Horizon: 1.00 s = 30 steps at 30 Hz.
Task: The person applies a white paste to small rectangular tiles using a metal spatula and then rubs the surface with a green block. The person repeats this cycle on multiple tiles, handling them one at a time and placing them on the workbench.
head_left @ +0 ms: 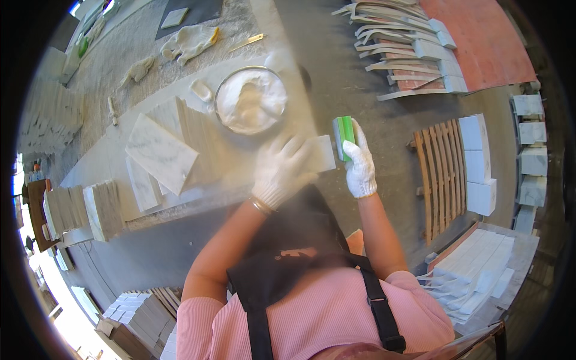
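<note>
Right hand (361, 165) clamps green sanding block (345, 138); left hand's (279, 167) fingers blurred, can't tell. I'd stroke marble tile (326, 152) evenly.

Below the round bowl (251, 67), I see the left hand (277, 168) blurred; it hides part of a tile (326, 154). Farther below, the apron (306, 219) looks hazy.

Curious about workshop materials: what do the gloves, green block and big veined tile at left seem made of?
Gloves: matte knit, perhaps cotton; ribbed cuffs suggest fabric.
Green block: perhaps smooth plastic or foam; bright colouring.
Big tile: probably marble, smooth; grey streaks on white.
</note>
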### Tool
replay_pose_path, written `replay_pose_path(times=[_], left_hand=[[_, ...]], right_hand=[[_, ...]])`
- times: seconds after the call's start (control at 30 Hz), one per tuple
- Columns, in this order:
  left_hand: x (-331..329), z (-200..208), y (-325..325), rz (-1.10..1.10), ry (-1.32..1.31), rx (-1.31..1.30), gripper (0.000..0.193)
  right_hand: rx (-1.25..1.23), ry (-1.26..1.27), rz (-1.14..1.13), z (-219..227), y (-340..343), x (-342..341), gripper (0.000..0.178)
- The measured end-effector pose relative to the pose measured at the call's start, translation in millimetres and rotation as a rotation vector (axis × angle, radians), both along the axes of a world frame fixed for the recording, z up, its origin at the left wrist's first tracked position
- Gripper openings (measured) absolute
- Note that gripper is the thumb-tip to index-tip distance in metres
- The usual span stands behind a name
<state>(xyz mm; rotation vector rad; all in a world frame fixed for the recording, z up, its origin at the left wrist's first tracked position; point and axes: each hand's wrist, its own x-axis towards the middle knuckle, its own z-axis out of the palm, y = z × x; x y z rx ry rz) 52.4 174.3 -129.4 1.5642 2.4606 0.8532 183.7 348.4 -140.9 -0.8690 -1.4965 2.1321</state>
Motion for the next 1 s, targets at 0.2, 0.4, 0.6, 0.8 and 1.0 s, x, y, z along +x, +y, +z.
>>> replay_pose_path(times=[0.2,0.4,0.6,0.8,1.0], left_hand=[[1,1,0,-0.005,-0.013,-0.009,0.077],[-1,1,-1,-0.007,-0.018,0.004,0.076],[0,0,0,-0.011,0.006,0.008,0.076],[-1,2,0,-0.012,-0.005,-0.003,0.076],[-1,4,2,-0.023,0.031,0.016,0.074]], right_hand=[[0.221,-0.077,0.065,5,-7,-7,0.077],[0.075,-0.009,0.022,3,-5,2,0.075],[0.353,-0.164,0.069,0,-2,-4,0.077],[0.181,-0.084,0.035,5,-5,7,0.076],[0.168,-0.079,0.086,3,-1,0,0.075]])
